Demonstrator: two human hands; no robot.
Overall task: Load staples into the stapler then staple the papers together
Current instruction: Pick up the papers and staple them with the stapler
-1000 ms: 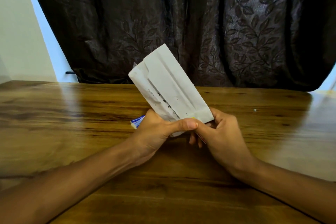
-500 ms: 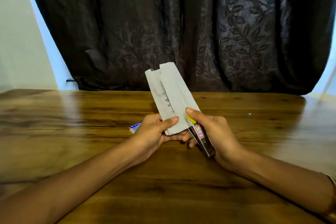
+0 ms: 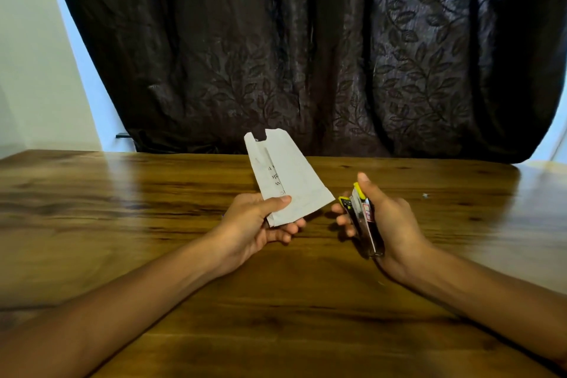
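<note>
You held white folded papers [image 3: 288, 181] with black print, and a stapler [image 3: 363, 218] that was black with yellow tips and a red-and-white label. Behind the papers hung a dark brown curtain [image 3: 306, 49] embossed with leaves; under them, the table [image 3: 122, 212] showed streaked golden-brown wood grain.

There are 2 hands, a left hand [image 3: 249, 225] and a right hand [image 3: 387, 221], 1 stapler [image 3: 363, 218], 1 bundle of folded papers [image 3: 283, 179], 1 wooden table [image 3: 122, 224] and 1 dark curtain [image 3: 306, 49].
</note>
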